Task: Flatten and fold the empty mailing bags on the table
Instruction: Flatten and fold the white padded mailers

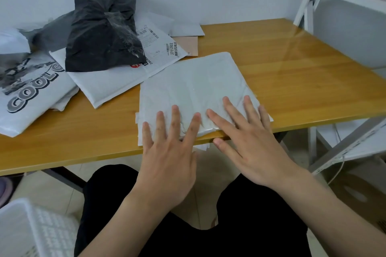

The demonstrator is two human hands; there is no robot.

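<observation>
A white mailing bag lies folded into a rough square on the wooden counter, directly under and ahead of both hands, its near edge reaching the counter's front edge and a little of its lower layers sticking out past it. The plastic is matte and pale, faintly creased, with a soft vertical fold line running down its middle and a wrinkled, slightly glossy patch between the two hands. The left hand and the right hand lie side by side, fingers straight and spread, palms down, pressing the bag's near edge flat; neither grips anything. Beyond the left hand, farther back on the counter, sits a loose pile: a crumpled black bag resting on a white bag with shipping labels, and to the left of that a white bag printed with large grey letters. A white perforated basket stands low, left of the left forearm
</observation>
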